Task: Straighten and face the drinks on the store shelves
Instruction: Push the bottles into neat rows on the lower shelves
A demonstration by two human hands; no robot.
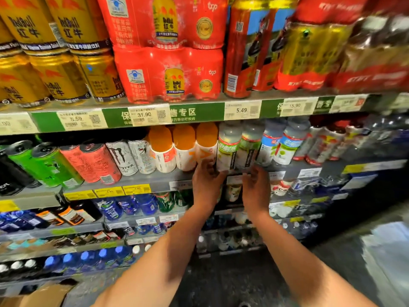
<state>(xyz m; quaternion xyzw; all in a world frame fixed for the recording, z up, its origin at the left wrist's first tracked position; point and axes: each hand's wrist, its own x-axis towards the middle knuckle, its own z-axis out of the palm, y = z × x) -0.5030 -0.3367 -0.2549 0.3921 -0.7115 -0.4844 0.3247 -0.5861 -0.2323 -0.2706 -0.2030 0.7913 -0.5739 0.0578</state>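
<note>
On the second shelf [141, 181] stand three orange-topped bottles [183, 147], then two pale green-labelled bottles [228, 149] and blue-labelled bottles [287, 145]. My left hand [207, 182] reaches up to the base of the left green-labelled bottle, fingers touching its lower left side next to the rightmost orange bottle. My right hand [255, 187] is raised just below the second green-labelled bottle [249, 147], fingers curled near its base. Whether either hand grips a bottle is not clear.
Monster cans [121, 158] in white, red and green lean at the left of the same shelf. Red Bull cans [66, 52] and red multipacks [168, 74] fill the shelf above. Lower shelves hold bottled drinks. A cardboard box [37, 295] lies on the floor at the bottom left.
</note>
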